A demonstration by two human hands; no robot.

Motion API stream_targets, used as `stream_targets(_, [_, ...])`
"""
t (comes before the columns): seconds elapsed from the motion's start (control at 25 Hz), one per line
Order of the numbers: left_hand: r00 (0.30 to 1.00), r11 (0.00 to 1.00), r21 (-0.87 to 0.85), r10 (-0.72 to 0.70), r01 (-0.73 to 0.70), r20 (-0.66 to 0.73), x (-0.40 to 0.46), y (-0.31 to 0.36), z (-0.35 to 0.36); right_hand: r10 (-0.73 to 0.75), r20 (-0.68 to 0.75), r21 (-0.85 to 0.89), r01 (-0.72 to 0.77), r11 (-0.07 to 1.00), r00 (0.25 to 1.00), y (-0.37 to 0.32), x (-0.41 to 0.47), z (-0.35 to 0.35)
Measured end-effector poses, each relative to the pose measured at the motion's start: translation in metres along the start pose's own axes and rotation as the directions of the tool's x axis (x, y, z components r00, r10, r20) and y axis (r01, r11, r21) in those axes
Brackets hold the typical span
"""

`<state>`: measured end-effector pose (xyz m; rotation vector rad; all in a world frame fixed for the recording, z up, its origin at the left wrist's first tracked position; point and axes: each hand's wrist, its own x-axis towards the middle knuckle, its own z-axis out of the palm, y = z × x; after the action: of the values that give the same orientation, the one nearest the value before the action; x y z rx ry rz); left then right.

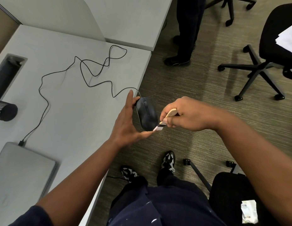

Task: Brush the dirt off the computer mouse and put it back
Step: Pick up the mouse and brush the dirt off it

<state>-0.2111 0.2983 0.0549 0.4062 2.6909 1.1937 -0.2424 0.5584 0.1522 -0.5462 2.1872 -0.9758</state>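
My left hand (125,121) holds a dark wired computer mouse (147,113) off the desk's right edge, above the carpet, fingers at its front end and thumb under its rear. My right hand (182,115) grips a small brush (165,119) with a pale wooden handle. The brush's white bristles touch the rear end of the mouse. The mouse's black cable (86,74) runs in loose loops across the grey desk (68,111) to a plug at the closed laptop (19,173).
A black mesh pen cup (5,111) lies at the desk's left, beside a cable slot (8,72). Another person's legs (186,33) stand past the desk corner. Office chairs (262,66) stand on the carpet right; a black seat (231,193) is near my right arm.
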Motion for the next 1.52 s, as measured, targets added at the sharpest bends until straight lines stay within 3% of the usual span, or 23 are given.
stream_targets(0.16, [1.0,1.0,0.001,-0.006,0.006,-0.007,0.001,0.0,-0.001,-0.11,-0.156,0.242,0.146,0.959,0.982,-0.002,-0.002,-0.004])
stream_targets(0.28, [0.999,1.0,-0.01,0.021,-0.021,-0.024,0.002,0.0,0.0,-0.136,-0.282,0.25,0.21,0.945,0.95,0.002,0.003,0.004])
stream_targets(0.48, [1.0,1.0,-0.009,0.007,-0.007,-0.018,0.001,0.0,-0.001,-0.056,-0.212,0.158,0.091,0.983,0.976,0.02,0.0,-0.002])
stream_targets(0.6, [1.0,1.0,-0.002,0.004,-0.004,0.005,-0.003,-0.002,0.0,0.03,-0.302,0.121,0.007,0.993,0.953,0.031,-0.003,-0.008])
stream_targets(0.68, [0.999,1.0,-0.01,-0.004,0.005,0.033,-0.004,-0.001,0.001,0.081,-0.405,0.288,0.043,0.957,0.911,0.032,-0.001,-0.009])
stream_targets(0.76, [0.998,1.0,-0.009,-0.002,0.003,0.061,-0.004,0.002,0.0,0.14,-0.448,0.524,0.132,0.841,0.883,0.028,0.005,-0.007])
stream_targets(0.88, [0.996,0.999,0.002,0.036,-0.036,0.083,-0.002,0.008,0.001,0.245,-0.351,0.778,0.136,0.613,0.904,0.023,0.017,-0.001])
stream_targets(1.04, [0.996,0.997,0.028,0.076,-0.077,0.051,-0.003,0.008,0.003,0.409,-0.24,0.895,0.037,0.444,0.88,0.025,0.025,-0.001])
stream_targets(1.24, [0.997,0.995,0.076,0.057,-0.061,0.057,-0.007,0.0,0.006,0.518,-0.333,0.861,0.03,0.508,0.787,0.029,0.022,-0.007])
stream_targets(1.4, [0.996,0.993,0.088,0.073,-0.078,0.05,-0.006,0.001,0.005,0.398,-0.296,0.914,0.136,0.383,0.868,0.021,0.027,-0.001])
stream_targets(1.52, [0.995,0.992,0.091,0.085,-0.089,0.047,-0.004,0.003,0.005,0.402,-0.251,0.907,0.068,0.417,0.88,0.017,0.031,0.005])
